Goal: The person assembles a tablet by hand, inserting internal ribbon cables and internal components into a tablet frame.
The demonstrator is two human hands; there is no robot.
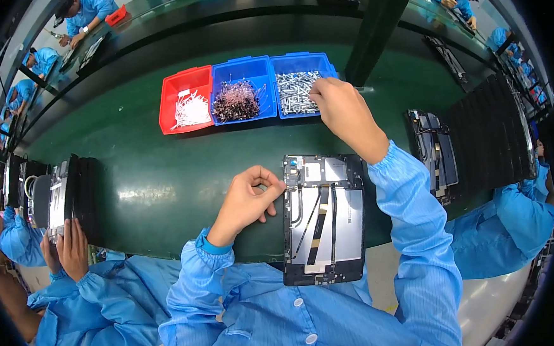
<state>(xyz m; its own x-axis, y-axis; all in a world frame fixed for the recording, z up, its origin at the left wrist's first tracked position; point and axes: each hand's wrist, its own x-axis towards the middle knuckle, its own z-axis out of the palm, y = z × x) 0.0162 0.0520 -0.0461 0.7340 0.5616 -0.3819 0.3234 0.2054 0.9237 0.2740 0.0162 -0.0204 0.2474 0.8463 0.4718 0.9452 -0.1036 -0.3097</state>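
Observation:
An opened tablet (350,225) lies in front of me at the bench's near edge, its inner side up, with a silver battery area, black cables and a dark frame. My left hand (244,203) is beside its upper left corner, fingers curled and tips pinched; what they hold, if anything, is too small to make out. Over the right-hand blue bin (301,56) of small silver pieces (296,90), my right hand (343,109) has its fingertips pressed together at the bin's right side. Whatever is between those fingertips is hidden.
A middle blue bin (240,63) holds brown-pink wired parts; a red bin (169,94) holds white pieces. Tablets with black dividers stand in rows at left (59,192) and right (431,151). A green post (379,30) rises behind the bins. Co-workers sit on both sides and opposite.

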